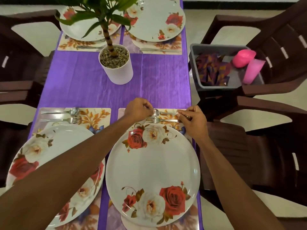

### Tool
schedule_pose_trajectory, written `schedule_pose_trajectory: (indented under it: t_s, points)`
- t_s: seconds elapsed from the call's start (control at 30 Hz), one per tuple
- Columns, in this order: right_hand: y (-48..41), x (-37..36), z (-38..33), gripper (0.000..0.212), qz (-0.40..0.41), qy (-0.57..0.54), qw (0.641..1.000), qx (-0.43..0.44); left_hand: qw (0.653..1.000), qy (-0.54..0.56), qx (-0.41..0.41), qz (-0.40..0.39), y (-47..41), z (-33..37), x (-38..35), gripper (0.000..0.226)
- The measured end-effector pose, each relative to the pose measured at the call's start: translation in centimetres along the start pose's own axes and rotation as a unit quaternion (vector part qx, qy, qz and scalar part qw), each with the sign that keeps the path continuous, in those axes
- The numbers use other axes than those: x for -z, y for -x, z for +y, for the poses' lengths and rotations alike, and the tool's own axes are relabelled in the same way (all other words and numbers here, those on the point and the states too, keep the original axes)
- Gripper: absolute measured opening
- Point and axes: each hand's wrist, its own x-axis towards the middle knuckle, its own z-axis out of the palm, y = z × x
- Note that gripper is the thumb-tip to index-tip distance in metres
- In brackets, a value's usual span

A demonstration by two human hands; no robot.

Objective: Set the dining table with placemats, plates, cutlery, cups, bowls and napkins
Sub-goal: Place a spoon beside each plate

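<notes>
Both my hands hold a metal spoon (162, 112) above the near right placemat (121, 112). My left hand (137, 109) pinches its bowl end and my right hand (193, 121) grips its handle end. A fork (159, 120) lies just below it on the mat, beyond the rose-patterned plate (152, 166). The near left setting has a plate (54, 141), a spoon (66, 111) and a fork (66, 120) on its mat. Two more plates (157, 19) (78, 30) sit on mats at the far end.
A potted plant in a white pot (118, 68) stands mid-table on the purple cloth (157, 80). A grey bin (221, 87) on the right chair holds patterned napkins (212, 70) and pink cups (249, 67). Dark brown chairs (249, 146) surround the table.
</notes>
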Motion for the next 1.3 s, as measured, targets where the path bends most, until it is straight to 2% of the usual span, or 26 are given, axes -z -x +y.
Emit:
schedule_pose_trajectory:
  t_s: [0.47,1.0,1.3]
  points:
    - [-0.1,-1.1,0.3,0.026,0.034,0.000,0.999,-0.011,0.999,0.011,-0.003,0.048,0.2,-0.9,-0.8,0.007]
    - [0.0,-1.1,0.2,0.026,0.043,-0.003,0.999,-0.004,0.999,0.003,-0.005,0.037,-0.1,-0.6,-0.3,0.008]
    - [-0.9,-0.1,0.1,0.017,0.054,-0.041,0.997,-0.026,0.999,0.000,0.013,0.043,0.1,-0.8,1.3,0.021]
